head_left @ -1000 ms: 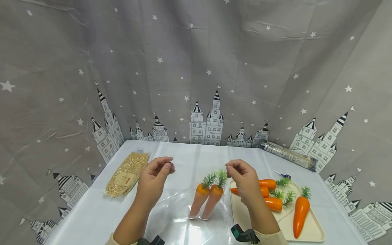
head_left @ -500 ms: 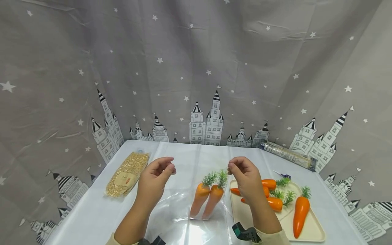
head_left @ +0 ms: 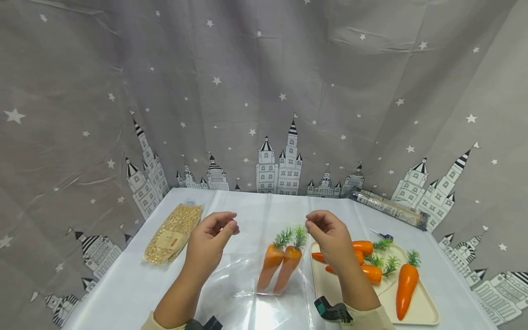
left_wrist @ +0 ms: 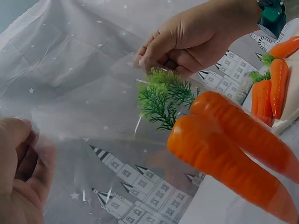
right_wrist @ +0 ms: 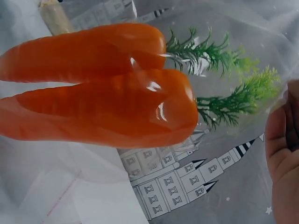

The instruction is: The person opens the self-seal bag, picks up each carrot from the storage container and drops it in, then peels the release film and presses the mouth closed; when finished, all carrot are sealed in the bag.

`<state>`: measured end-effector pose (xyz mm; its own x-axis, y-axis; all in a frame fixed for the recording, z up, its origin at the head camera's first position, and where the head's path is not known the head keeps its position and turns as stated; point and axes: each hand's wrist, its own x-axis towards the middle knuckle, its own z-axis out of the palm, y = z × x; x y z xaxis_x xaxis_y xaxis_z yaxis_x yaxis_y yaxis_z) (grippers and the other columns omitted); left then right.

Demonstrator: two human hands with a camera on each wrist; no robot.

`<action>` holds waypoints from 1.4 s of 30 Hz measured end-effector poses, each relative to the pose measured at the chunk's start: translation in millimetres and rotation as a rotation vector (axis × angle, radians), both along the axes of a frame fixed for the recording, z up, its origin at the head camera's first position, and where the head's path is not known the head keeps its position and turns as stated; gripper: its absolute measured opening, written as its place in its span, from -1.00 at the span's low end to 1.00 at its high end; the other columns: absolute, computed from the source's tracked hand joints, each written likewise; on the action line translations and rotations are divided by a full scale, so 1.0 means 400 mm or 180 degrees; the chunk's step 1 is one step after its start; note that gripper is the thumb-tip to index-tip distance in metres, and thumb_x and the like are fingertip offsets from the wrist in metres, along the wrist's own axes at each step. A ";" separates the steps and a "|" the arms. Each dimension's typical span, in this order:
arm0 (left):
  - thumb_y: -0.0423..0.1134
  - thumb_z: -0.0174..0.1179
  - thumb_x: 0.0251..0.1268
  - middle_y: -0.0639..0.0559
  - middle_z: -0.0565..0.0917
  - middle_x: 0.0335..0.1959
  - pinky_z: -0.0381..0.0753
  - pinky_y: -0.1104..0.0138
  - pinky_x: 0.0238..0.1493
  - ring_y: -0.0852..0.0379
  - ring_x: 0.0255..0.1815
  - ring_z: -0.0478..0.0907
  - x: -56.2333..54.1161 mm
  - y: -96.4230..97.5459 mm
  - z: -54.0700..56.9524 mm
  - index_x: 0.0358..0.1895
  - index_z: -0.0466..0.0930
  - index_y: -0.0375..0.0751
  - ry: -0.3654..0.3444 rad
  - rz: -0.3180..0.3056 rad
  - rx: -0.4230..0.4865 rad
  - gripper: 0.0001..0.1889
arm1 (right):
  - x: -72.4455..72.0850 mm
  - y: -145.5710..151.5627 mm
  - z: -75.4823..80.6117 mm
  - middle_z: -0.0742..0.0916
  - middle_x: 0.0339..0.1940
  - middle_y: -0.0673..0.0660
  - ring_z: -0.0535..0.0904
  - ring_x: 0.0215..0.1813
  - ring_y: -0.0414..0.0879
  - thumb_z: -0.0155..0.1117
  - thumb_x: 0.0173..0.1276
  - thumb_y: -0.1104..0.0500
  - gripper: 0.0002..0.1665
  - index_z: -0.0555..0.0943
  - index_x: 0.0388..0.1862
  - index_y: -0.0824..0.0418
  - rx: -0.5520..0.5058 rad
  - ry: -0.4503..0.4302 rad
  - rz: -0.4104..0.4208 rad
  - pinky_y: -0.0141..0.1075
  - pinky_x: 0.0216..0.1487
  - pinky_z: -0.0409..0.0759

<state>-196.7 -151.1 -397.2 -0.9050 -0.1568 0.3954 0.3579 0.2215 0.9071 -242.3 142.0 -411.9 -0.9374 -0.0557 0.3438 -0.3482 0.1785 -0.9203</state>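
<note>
Two orange toy carrots with green feathery tops, a left one and a right one, lie side by side in a clear plastic bag. Glare streaks on the film cross them in the right wrist view. My left hand pinches the bag's edge at the left between thumb and fingers. On the other side, my right hand pinches the film close to the carrot tops. Between the hands the film is spread wide, and its transparent outline is hard to follow in the head view.
A cream tray at the right bears several more carrots. A packet of yellow grains lies at the left. Toward the back right are a small purple-handled tool and a long wrapped roll. Behind the white table hangs a grey curtain.
My right hand has risen slightly, and the carrot tops in the bag sit a little higher. My left hand stays almost still, keeping its pinch.
</note>
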 end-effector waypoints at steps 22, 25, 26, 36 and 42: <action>-0.40 0.22 0.53 -0.21 0.77 -0.21 0.82 0.27 -0.08 0.14 -0.20 0.80 -0.020 -0.024 -0.019 -0.06 0.59 -0.32 0.0169 -0.0275 0.0066 -0.93 | 0.004 0.023 -0.001 0.71 -0.19 0.17 0.70 -0.19 -0.09 0.27 0.55 0.31 -0.94 0.61 -0.08 0.31 -0.0272 0.0107 0.0325 -0.33 -0.02 0.77; -0.42 0.23 0.51 -0.19 0.79 -0.20 0.82 0.29 -0.08 0.16 -0.19 0.80 -0.021 -0.026 -0.022 -0.03 0.59 -0.28 0.0151 -0.0310 -0.0031 -0.91 | 0.004 0.026 0.000 0.71 -0.20 0.20 0.69 -0.20 -0.10 0.28 0.55 0.31 -0.92 0.61 -0.09 0.34 -0.0249 0.0162 0.0309 -0.34 -0.04 0.77; -0.42 0.23 0.51 -0.18 0.79 -0.19 0.82 0.29 -0.08 0.17 -0.19 0.80 -0.021 -0.027 -0.022 -0.02 0.59 -0.28 0.0152 -0.0328 -0.0060 -0.90 | 0.004 0.027 0.000 0.71 -0.20 0.21 0.69 -0.21 -0.11 0.28 0.55 0.30 -0.91 0.61 -0.09 0.35 -0.0233 0.0188 0.0296 -0.34 -0.05 0.77; -0.46 0.15 0.55 -0.17 0.78 -0.18 0.81 0.28 -0.07 0.17 -0.18 0.79 -0.018 -0.029 -0.016 -0.03 0.58 -0.32 0.0260 -0.0427 -0.0140 -0.92 | 0.005 0.040 -0.009 0.73 -0.21 0.01 0.67 -0.24 -0.17 0.25 0.56 0.34 -0.84 0.58 -0.02 0.46 -0.0404 0.0335 0.0425 -0.35 -0.09 0.77; -0.48 0.14 0.55 -0.24 0.77 -0.22 0.82 0.24 -0.10 0.15 -0.22 0.81 -0.018 -0.024 -0.015 -0.07 0.59 -0.43 0.0325 -0.0452 -0.0037 -0.93 | 0.001 0.040 -0.017 0.72 -0.23 0.00 0.68 -0.26 -0.17 0.20 0.55 0.42 -0.91 0.61 -0.09 0.46 -0.0562 0.0599 0.0562 -0.35 -0.13 0.78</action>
